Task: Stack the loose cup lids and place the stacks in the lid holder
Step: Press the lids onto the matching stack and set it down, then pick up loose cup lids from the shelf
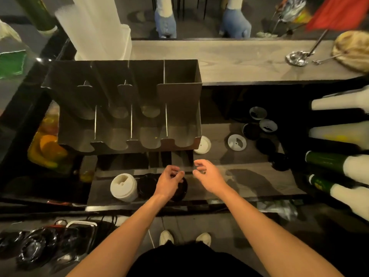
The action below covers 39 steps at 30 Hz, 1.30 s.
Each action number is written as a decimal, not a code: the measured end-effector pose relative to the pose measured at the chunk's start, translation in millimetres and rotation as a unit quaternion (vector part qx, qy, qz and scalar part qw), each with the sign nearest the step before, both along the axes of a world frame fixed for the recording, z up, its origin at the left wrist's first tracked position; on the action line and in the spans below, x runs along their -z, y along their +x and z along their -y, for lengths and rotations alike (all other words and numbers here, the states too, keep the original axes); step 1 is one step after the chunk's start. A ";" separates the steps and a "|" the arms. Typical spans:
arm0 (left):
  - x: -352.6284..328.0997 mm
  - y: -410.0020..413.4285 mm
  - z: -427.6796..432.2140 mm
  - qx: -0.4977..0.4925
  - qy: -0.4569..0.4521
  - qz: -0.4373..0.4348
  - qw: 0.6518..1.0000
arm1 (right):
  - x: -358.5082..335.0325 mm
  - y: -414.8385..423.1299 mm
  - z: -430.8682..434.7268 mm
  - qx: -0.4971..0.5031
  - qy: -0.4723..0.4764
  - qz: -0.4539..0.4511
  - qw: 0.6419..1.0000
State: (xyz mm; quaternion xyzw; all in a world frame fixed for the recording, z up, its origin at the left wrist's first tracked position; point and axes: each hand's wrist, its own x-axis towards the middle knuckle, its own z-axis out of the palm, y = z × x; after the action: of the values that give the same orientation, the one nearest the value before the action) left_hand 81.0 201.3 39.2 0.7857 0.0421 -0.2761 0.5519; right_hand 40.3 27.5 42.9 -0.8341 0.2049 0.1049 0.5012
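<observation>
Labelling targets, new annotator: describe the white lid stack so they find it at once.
Start at the big black lid holder at the centre. On the wooden surface in front of it, left of the left hand, two stacks stand side by side. The white stack is the left one, pale against the black stack beside it.

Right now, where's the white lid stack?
Head view, left of centre: the white lid stack stands on the counter just left of the black lid stack and the left hand, in front of the lid holder.
</observation>
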 end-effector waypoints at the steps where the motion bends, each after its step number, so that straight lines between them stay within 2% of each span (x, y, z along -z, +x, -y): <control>1: -0.3 2.5 9.3 0.020 -0.010 0.001 1.000 | -4.2 -1.3 9.9 0.026 0.015 -0.004 1.000; 6: -12.3 6.1 65.3 0.120 -0.063 0.006 0.991 | -23.4 -19.8 56.9 0.166 0.029 0.022 0.985; 13: -17.9 11.9 142.2 0.179 -0.049 0.026 0.982 | -40.7 -37.8 120.3 0.284 0.027 0.057 0.957; 19: -13.8 26.8 219.8 0.173 -0.018 0.043 0.984 | -30.0 -27.2 189.6 0.295 0.025 0.060 0.953; 23: -13.3 37.6 276.3 0.166 0.017 0.037 0.985 | -16.1 -6.4 241.5 0.286 -0.037 0.033 0.957; 29: 11.0 70.9 349.4 0.222 0.075 0.107 0.966 | 0.8 43.4 307.8 0.249 -0.142 -0.008 0.958; 33: 38.4 100.8 389.6 0.252 0.157 0.175 0.939 | 23.9 80.2 348.9 0.256 -0.121 -0.039 0.958; 35: 49.8 111.2 404.3 0.292 0.193 0.189 0.918 | 37.8 90.1 362.7 0.225 -0.155 -0.056 0.960; 39: 72.5 117.0 431.6 0.403 0.286 0.206 0.845 | 72.1 94.1 372.9 0.142 -0.218 -0.093 0.961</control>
State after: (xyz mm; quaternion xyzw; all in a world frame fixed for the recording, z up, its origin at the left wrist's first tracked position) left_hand 198.0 -230.3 -33.3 0.8955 -0.3155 -0.2814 0.1389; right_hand 134.3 -345.4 -29.2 -0.8720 0.3847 0.0625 0.2961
